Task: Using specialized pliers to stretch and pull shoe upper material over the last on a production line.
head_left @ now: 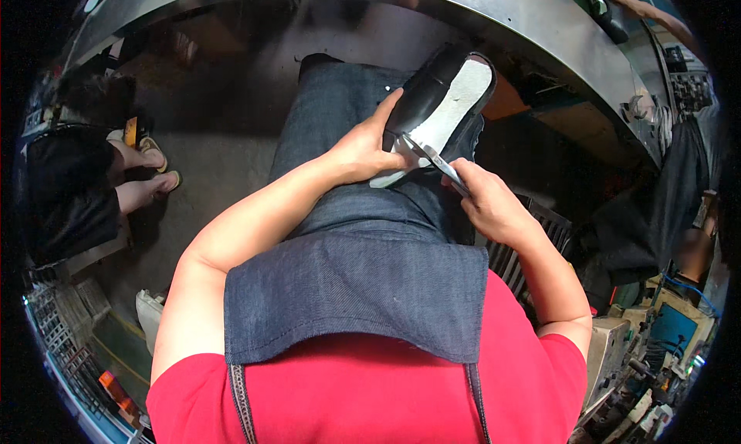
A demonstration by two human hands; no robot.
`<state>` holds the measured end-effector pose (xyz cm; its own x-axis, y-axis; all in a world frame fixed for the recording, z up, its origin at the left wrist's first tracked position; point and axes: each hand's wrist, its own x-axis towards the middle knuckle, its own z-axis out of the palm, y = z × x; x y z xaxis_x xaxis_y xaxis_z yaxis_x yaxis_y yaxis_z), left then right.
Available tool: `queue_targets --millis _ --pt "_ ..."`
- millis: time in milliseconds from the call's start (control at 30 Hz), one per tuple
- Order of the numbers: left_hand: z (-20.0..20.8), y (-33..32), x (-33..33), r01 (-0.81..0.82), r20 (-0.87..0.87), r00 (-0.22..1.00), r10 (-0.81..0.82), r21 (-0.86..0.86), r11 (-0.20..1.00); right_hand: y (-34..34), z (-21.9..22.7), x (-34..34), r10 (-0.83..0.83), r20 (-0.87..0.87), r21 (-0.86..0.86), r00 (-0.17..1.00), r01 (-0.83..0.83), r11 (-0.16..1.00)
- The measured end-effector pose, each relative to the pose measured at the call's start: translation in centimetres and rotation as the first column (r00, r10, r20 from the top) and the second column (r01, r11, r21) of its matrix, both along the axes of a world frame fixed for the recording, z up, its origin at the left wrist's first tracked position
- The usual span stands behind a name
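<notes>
A black shoe (423, 93) lies across my lap, angled away to the right. A long white sole-shaped layer (461, 97) shows along it, and a pale flap sticks out at the near end. My left hand (367, 151) grips the near end, fingers along the black side and thumb by the white layer. My right hand (492, 201) is closed round a slim silver metal hand tool (436, 160). Its tip meets the near end of the shoe, close to my left thumb; its exact kind is hard to make out.
A curved metal bench edge (494, 16) runs across the far side. Another person's hand (629, 0) is beside a dark shoe (610, 20) at the far right. A seated person's legs (135, 170) are at left, and machinery (610, 351) stands at the lower right.
</notes>
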<state>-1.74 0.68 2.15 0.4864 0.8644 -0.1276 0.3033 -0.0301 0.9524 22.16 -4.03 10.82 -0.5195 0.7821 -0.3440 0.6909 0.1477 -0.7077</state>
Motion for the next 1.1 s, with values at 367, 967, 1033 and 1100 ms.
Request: queue_targets --millis 367,967,1033,1100 --pt "0.8 -0.1 1.0 -0.03 -0.167 0.985 0.036 0.038 0.999 0.6 1.7 -0.3 0.086 0.205 0.06 0.975 -0.1 0.993" --pt "-0.8 1.1 0.4 0.096 0.18 0.981 -0.067 -0.16 0.982 1.0 -7.3 3.8 0.115 0.103 0.415 0.988 -0.148 0.898" --pt "-0.5 1.0 0.4 0.084 0.163 0.985 -0.055 -0.181 0.98 0.4 -7.3 3.7 0.105 0.106 0.434 0.989 -0.141 0.89" --pt "-0.3 1.0 0.7 0.036 0.191 0.982 0.002 -0.197 0.98 0.4 -7.1 3.6 0.127 0.069 0.491 0.99 -0.144 0.859"
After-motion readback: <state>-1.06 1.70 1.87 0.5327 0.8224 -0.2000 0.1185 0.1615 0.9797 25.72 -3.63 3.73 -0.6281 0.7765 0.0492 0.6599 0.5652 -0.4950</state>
